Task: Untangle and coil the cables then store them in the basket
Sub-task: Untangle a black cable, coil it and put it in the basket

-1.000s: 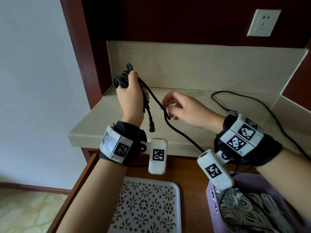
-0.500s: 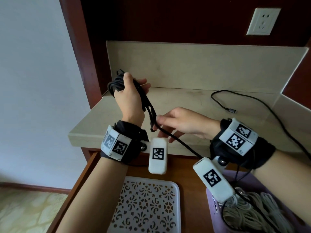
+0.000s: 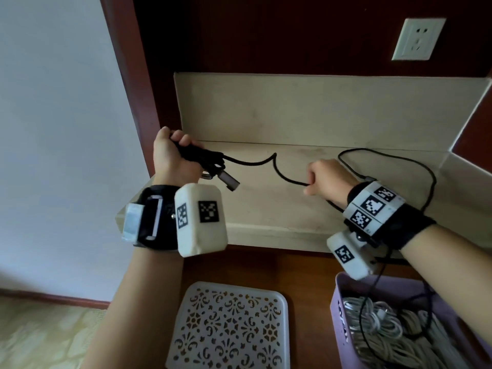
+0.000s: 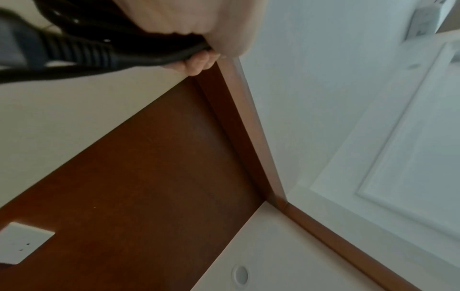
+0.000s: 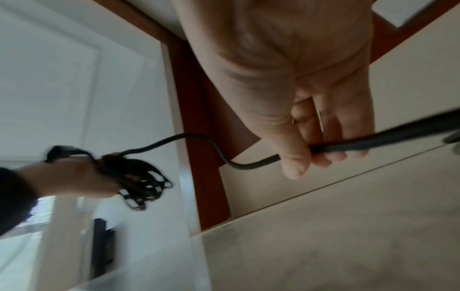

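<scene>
My left hand point(image 3: 177, 153) grips a bundle of coiled black cable point(image 3: 205, 159) above the left end of the beige shelf point(image 3: 266, 206); a plug end point(image 3: 229, 181) hangs from the bundle. In the left wrist view the fingers point(image 4: 199, 63) curl round the black cable point(image 4: 104, 57). The free run of the cable point(image 3: 277, 169) sags over to my right hand point(image 3: 323, 179), which grips it in a fist. The right wrist view shows the fingers point(image 5: 321, 141) wrapped round the cable point(image 5: 348, 146). A purple basket point(image 3: 346, 315) at lower right holds white coiled cables point(image 3: 386, 334).
A thin black cable point(image 3: 399, 158) loops over the right part of the shelf and drops into the basket. A white patterned tray point(image 3: 229, 328) lies on the wooden surface below. A wall socket point(image 3: 418, 39) sits at the upper right.
My hands have moved apart: the left one turned and lowered to the left with the coil, the right one slid right along the cable, so a length now stretches between them.
</scene>
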A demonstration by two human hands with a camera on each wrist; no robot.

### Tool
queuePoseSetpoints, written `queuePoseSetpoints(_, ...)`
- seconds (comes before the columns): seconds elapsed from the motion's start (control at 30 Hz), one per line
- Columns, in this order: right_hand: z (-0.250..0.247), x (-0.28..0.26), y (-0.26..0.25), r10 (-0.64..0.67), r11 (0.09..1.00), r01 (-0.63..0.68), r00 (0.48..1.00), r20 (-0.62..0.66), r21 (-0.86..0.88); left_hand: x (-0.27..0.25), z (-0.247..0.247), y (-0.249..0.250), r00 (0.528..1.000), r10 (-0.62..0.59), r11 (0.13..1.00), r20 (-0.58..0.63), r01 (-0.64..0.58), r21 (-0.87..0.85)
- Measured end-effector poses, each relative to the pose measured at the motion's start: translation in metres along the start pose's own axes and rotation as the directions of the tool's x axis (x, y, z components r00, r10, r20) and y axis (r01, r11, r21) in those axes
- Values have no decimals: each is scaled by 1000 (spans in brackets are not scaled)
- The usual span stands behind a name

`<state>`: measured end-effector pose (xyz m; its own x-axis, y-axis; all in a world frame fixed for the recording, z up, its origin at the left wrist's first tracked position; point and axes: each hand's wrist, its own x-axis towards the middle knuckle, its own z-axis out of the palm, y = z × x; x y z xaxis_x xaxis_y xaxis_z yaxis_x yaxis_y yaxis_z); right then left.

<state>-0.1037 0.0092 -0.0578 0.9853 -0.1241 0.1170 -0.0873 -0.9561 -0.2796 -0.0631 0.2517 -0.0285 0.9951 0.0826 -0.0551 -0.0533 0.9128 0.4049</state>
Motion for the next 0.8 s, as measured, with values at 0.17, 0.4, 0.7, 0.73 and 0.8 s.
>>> queuePoseSetpoints(0.17,-7,16,22,87,994,-81,992,-88,67,4,5,14,997,23,1000,-69,-23,-11)
queuePoseSetpoints(0.4,-24,26,18,120,991,-113,988,-102,73,6,-3,8,994,90,996,-60,-89,14)
queuePoseSetpoints(0.7,-33,3,-23,-139,988,140,990,9,-65,0,31,-1,994,91,993,65,-95,65)
queuePoseSetpoints(0.73,-36,-1,-34,-198,980,198,980,-21,6,-4,35,-5,993,81,993,91,-89,84)
queuePoseSetpoints(0.8,-41,-7,-50,-322,937,340,930,-179,76,-13,44,-12,989,70,988,130,-87,130)
